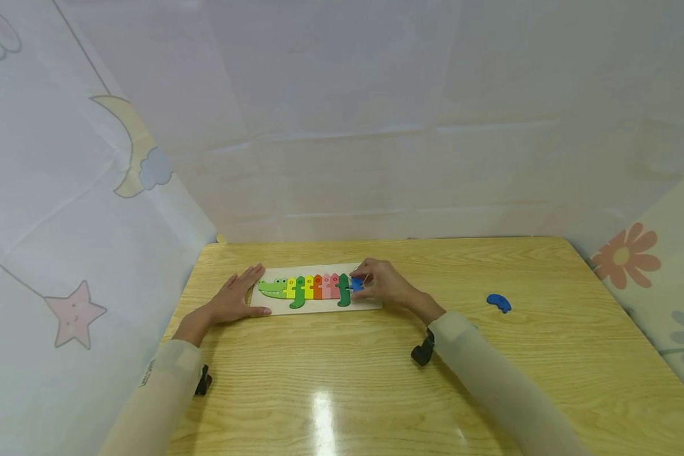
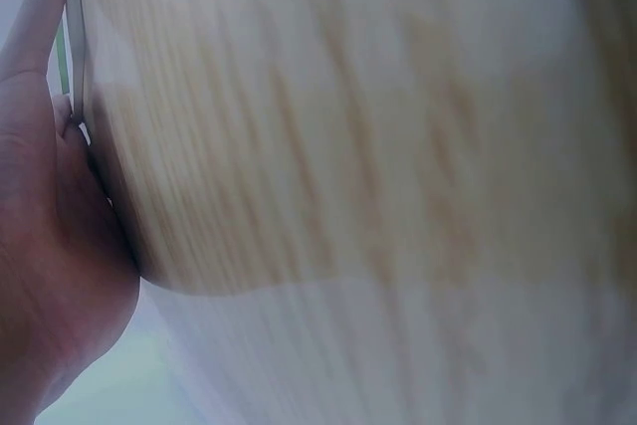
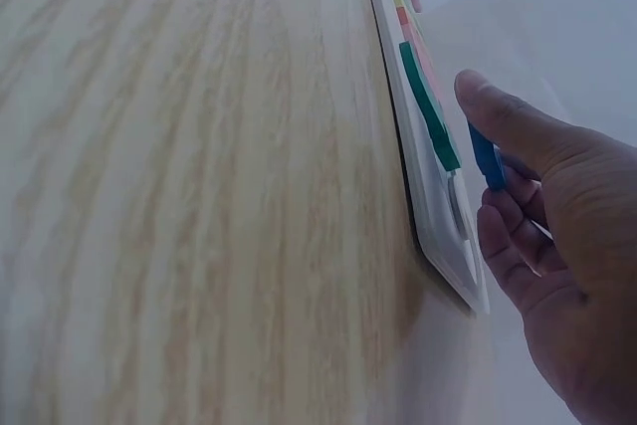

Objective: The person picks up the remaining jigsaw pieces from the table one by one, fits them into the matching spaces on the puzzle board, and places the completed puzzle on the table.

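A pale wooden puzzle board (image 1: 319,306) with a colourful crocodile lies near the table's far edge. My left hand (image 1: 235,297) rests at its left end, fingers straight, thumb along the front corner. My right hand (image 1: 389,283) pinches a blue puzzle piece (image 3: 486,156) between thumb and fingers, over the board's right end beside a dark green leg piece (image 1: 344,291). From the green crocodile head (image 1: 272,288), yellow, green, orange and pink pieces run in a row to that leg. In the left wrist view, only part of the left hand (image 2: 60,246) shows.
Another blue piece (image 1: 498,303), curved, lies by itself on the wooden table (image 1: 296,380) to the right of the board. A pale sheet wall (image 1: 376,177) stands behind the table, with printed walls at left and right.
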`<control>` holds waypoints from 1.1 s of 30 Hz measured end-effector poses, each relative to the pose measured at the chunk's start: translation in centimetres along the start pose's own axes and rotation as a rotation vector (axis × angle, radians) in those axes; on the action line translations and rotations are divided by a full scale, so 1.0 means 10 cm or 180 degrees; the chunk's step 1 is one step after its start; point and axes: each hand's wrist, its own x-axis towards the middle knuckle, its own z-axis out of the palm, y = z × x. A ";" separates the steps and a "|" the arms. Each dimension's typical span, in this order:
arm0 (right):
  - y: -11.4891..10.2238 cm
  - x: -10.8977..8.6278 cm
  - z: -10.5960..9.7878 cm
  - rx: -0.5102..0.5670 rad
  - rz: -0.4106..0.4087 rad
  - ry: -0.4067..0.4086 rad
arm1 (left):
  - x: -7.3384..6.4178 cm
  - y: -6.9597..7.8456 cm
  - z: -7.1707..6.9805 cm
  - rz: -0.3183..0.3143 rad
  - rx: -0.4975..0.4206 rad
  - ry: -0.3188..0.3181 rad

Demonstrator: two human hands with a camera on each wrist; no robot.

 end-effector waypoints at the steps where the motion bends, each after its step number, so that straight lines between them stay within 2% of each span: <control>1: 0.00 0.00 0.01 -0.0003 -0.0001 -0.0003 | 0.00 0.00 0.00 0.0004 -0.0006 0.0005; 11: 0.02 0.05 0.08 -0.0064 -0.0062 -0.0029 | 0.00 -0.04 0.02 0.0046 0.0050 0.0024; 19: 0.06 0.06 0.12 -0.0128 -0.0131 0.0014 | 0.00 0.00 0.00 0.0078 -0.0009 0.0064; 27: 0.06 0.07 0.12 -0.0207 0.0001 -0.0001 | 0.00 0.02 -0.01 0.0009 0.0028 0.0018; 33: 0.05 0.09 0.11 -0.0148 0.0135 -0.0045 | 0.01 -0.02 0.00 -0.0010 0.0062 -0.0017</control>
